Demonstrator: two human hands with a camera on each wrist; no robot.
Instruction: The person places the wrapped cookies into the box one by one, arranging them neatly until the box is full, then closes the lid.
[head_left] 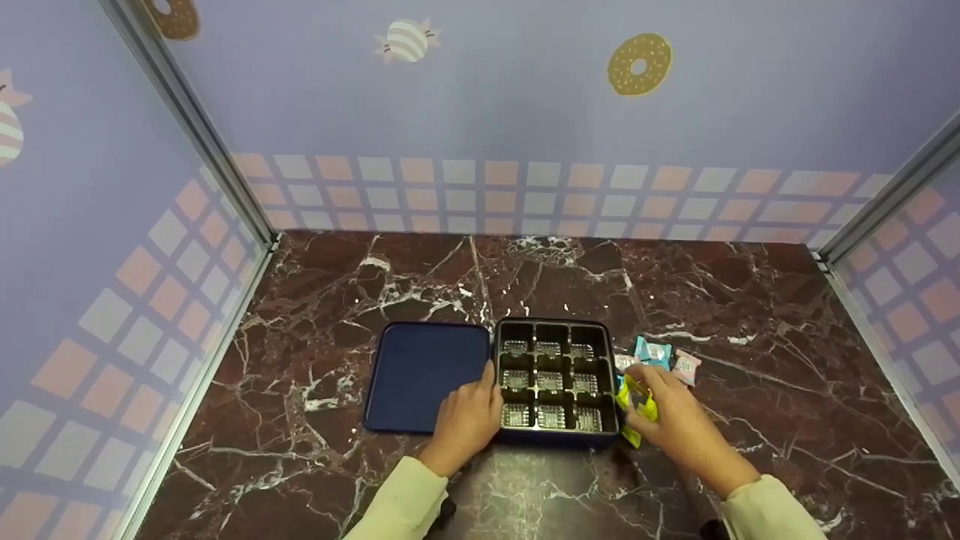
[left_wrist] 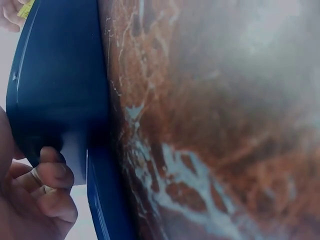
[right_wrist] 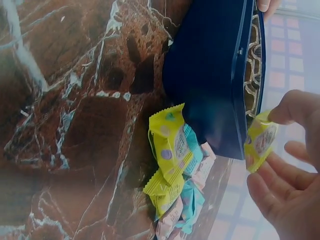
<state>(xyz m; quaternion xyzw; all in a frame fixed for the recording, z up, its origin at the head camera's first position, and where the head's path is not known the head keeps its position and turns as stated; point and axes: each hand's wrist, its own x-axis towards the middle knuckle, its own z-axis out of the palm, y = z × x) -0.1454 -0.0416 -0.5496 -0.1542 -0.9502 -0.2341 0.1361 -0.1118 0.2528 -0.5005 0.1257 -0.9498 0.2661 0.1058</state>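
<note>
A dark blue square tin holds a black divided tray with several compartments, and no packets show in them. My left hand grips the tin's left side near the front corner; in the left wrist view its fingers curl against the blue wall. At the opposite side, my right hand pinches a small yellow wrapped packet between thumb and fingers, up beside the tin's rim. Below it in the right wrist view lies a pile of wrapped packets: yellow, blue and pink.
The dark blue lid lies flat on the brown marbled tabletop, left of the tin. Patterned panels enclose the back and both sides. Part of the packet pile is hidden by my right hand in the head view.
</note>
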